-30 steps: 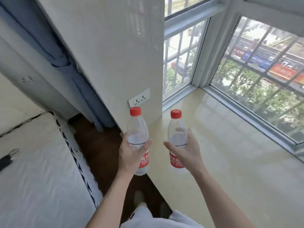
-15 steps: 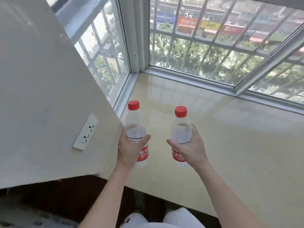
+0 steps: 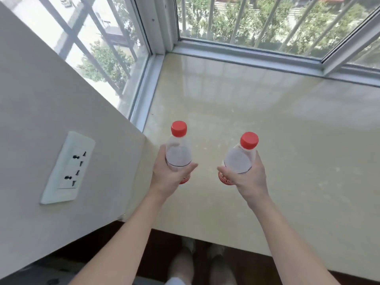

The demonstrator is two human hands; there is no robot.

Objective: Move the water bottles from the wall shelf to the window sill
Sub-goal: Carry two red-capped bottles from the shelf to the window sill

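Note:
I hold two clear water bottles with red caps and red labels, both upright above the glossy cream window sill point(image 3: 267, 120). My left hand point(image 3: 167, 177) is wrapped around the left bottle point(image 3: 178, 153), close to the wall corner. My right hand point(image 3: 248, 178) grips the right bottle point(image 3: 239, 159) a little further right. Both bottles hang over the sill's near part, and my fingers hide their lower halves. Whether their bases touch the sill I cannot tell.
A white wall point(image 3: 51, 120) with a socket plate point(image 3: 67, 167) stands at the left. Barred windows point(image 3: 267, 21) close the sill at the back and left. The sill's front edge point(image 3: 226, 241) lies above dark floor and my feet point(image 3: 183, 266).
The view has swung from the bed and wall toward the sill and tilted down. Both hands with their bottles have moved forward over the sill and slightly apart.

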